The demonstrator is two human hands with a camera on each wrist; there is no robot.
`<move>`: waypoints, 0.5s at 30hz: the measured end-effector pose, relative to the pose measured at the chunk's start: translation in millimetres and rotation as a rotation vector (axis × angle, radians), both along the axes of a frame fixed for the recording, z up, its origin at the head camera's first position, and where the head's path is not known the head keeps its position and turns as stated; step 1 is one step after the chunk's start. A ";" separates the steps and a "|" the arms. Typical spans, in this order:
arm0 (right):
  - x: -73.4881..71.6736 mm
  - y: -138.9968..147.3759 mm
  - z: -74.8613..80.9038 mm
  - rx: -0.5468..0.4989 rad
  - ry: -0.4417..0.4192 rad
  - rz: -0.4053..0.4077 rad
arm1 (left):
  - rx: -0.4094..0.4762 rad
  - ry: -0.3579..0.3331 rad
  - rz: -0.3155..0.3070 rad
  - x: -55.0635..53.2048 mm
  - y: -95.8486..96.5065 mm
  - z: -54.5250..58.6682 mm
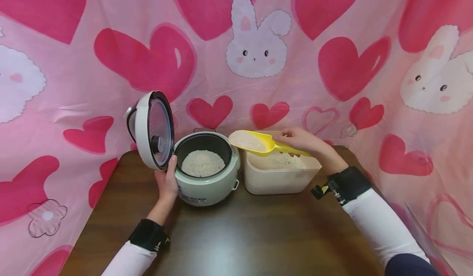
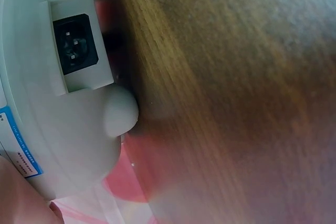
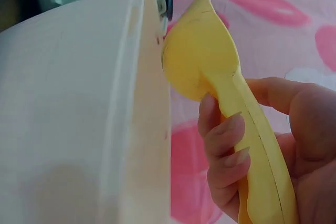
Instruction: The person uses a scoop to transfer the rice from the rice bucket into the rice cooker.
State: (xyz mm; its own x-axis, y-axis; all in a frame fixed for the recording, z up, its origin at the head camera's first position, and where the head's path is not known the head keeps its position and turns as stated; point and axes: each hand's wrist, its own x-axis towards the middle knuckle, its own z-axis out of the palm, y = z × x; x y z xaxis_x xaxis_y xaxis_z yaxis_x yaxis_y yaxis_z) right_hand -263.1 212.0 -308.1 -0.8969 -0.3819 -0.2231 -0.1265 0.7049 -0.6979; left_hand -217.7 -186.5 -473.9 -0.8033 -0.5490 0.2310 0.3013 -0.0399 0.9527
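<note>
Gripping the scoop (image 1: 269, 143), the right hand (image 1: 302, 140) risked spilling rice (image 1: 245, 139) beside the cooker (image 1: 212, 189) by tilting early; the left hand (image 1: 167, 183) had an unclear grip.

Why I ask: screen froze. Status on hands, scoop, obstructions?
Right hand grips yellow scoop, rice loaded. Left hand against rice cooker. Lid up; nothing visibly blocking pot.

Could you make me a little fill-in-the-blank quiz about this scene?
1. The right hand grips the yellow plastic scoop by its ____.
2. The domed lid of the round, pale green rice cooker is not shut but ____.
3. In the head view, the cream-coloured, box-shaped bin stands to the cooker's ____.

Missing words: handle; open; right.
</note>
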 end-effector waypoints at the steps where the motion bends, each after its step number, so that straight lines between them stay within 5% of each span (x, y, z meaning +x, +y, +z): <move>1: -0.9 -5.0 2.4 0.013 0.009 0.013 | -0.003 -0.007 -0.002 0.0 0.0 -0.2; 15: -9.6 -75.4 39.7 0.220 0.136 0.151 | -0.002 0.026 0.004 -0.4 0.6 -0.5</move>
State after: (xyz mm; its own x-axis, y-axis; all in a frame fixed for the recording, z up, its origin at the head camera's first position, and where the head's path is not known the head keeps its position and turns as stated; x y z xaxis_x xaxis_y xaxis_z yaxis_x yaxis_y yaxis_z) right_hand -272.7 136.6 -268.4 -0.8611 -0.4685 -0.1973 -0.3229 0.8038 -0.4996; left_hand -218.1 -185.9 -474.4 -0.7948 -0.5518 0.2527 0.3259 -0.0368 0.9447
